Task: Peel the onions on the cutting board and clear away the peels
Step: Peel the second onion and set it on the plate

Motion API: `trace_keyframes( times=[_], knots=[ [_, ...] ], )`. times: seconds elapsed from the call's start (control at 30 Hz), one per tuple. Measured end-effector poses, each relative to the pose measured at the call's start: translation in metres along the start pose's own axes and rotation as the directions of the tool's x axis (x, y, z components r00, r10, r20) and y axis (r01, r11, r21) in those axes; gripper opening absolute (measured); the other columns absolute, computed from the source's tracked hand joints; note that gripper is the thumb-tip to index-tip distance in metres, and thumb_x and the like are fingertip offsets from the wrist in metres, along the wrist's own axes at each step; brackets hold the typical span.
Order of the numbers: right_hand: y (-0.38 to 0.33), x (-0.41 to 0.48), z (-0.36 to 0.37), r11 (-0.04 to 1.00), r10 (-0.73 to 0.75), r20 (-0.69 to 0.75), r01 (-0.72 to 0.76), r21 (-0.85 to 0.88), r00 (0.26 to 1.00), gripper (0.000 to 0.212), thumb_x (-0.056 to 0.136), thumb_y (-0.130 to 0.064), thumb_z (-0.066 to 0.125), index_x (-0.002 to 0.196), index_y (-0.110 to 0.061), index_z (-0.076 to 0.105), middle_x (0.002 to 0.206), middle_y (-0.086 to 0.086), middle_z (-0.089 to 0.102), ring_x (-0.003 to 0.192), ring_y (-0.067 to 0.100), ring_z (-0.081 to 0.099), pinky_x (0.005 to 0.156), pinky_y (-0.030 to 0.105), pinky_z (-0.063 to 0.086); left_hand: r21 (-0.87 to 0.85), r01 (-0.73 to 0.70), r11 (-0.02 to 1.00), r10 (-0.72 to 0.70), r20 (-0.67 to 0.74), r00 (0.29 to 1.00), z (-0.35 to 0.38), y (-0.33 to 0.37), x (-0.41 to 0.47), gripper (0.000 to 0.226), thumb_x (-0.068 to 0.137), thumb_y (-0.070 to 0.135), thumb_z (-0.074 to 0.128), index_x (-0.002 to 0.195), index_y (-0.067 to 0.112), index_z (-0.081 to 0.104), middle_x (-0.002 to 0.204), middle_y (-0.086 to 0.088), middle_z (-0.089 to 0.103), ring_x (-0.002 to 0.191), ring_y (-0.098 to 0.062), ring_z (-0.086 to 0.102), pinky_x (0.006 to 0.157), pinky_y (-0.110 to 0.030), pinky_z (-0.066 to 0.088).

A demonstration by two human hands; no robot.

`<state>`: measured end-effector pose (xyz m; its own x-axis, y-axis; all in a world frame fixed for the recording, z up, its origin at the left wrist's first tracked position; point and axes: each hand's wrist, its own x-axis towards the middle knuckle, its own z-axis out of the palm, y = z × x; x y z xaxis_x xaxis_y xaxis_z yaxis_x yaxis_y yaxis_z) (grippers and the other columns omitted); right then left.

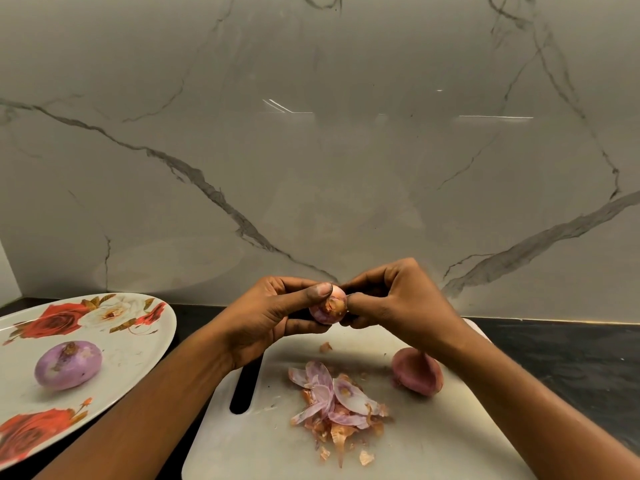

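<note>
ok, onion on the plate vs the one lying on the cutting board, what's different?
Surface: the plate onion is pale purple and smooth, apparently peeled; the board onion is duller red, seemingly unpeeled.
Place: plate onion lies on the flowered plate; board onion on the cutting board beside the peels.
View: plate onion fully visible; board onion partly behind the right forearm.
Shared: neither is touched.

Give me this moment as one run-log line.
step: peeling | left hand: holds small onion above cutting board | right hand: pinches it | peels: piled on board | peeled onion: on plate | reddish onion: on board
</note>
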<state>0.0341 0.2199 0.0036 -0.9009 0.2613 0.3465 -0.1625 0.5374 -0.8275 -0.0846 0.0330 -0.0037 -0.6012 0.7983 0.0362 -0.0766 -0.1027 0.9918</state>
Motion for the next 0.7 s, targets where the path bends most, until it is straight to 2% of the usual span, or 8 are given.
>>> trace_keyframes(
  times=[0.17, 0.3, 0.37, 0.5, 0.7],
  knots=[
    [0.0002, 0.0008, -0.0003, 0.999, -0.037, -0.041, 0.038, 0.012, 0.998, 0.018, 0.091, -0.002, 0.077, 0.106, -0.007, 0.084, 0.084, 0.006, 0.082, 0.076, 0.020, 0.081, 0.071, 0.029, 0.066, -0.031, -0.010, 0.999, 0.011, 0.013, 1.000, -0.0003, 0.0009, 0.0003, 0.037, 0.080, 0.028, 0.076, 0.109, 0.007, 0.082, 0.119, -0.020, 0.076, 0.108, -0.034, 0.074, 0.081, -0.032, 0.066],
    [-0.0022, 0.0025, -0.0027, 0.989, 0.052, -0.048, -0.045, 0.144, 0.998, 0.016, 0.098, -0.001, 0.067, 0.104, -0.002, 0.082, 0.088, 0.013, 0.082, 0.081, 0.026, 0.081, 0.077, 0.038, 0.068, -0.065, -0.026, 0.998, 0.026, 0.001, 1.000, -0.0013, 0.0000, 0.0017, 0.040, 0.082, 0.025, 0.075, 0.115, 0.003, 0.079, 0.119, -0.023, 0.075, 0.106, -0.034, 0.075, 0.080, -0.031, 0.066],
    [-0.0029, 0.0025, -0.0041, 0.982, 0.062, -0.036, -0.054, 0.181, 0.997, 0.013, 0.098, -0.009, 0.072, 0.102, -0.001, 0.082, 0.088, 0.014, 0.081, 0.082, 0.028, 0.081, 0.078, 0.040, 0.068, -0.070, -0.037, 0.997, 0.037, -0.008, 0.999, -0.0015, -0.0002, 0.0023, 0.039, 0.084, 0.022, 0.073, 0.118, 0.002, 0.077, 0.118, -0.023, 0.075, 0.105, -0.034, 0.076, 0.080, -0.031, 0.066],
    [0.0000, 0.0018, -0.0014, 0.996, 0.002, -0.057, 0.003, 0.088, 0.998, 0.023, 0.086, -0.016, 0.086, 0.107, -0.006, 0.082, 0.088, 0.007, 0.082, 0.081, 0.022, 0.081, 0.074, 0.032, 0.066, -0.077, -0.062, 0.995, 0.061, -0.013, 0.998, -0.0022, 0.0005, 0.0018, 0.038, 0.085, 0.021, 0.073, 0.118, 0.004, 0.077, 0.117, -0.022, 0.076, 0.105, -0.033, 0.076, 0.080, -0.030, 0.065],
    [0.0006, 0.0018, 0.0006, 0.997, -0.035, -0.068, 0.040, 0.069, 0.997, 0.015, 0.089, -0.012, 0.083, 0.104, -0.011, 0.083, 0.086, 0.003, 0.083, 0.078, 0.019, 0.081, 0.072, 0.025, 0.064, -0.071, -0.061, 0.996, 0.059, -0.026, 0.998, -0.0028, -0.0001, 0.0030, 0.039, 0.084, 0.022, 0.074, 0.119, 0.003, 0.076, 0.117, -0.022, 0.076, 0.106, -0.034, 0.075, 0.080, -0.031, 0.066]
  ],
)
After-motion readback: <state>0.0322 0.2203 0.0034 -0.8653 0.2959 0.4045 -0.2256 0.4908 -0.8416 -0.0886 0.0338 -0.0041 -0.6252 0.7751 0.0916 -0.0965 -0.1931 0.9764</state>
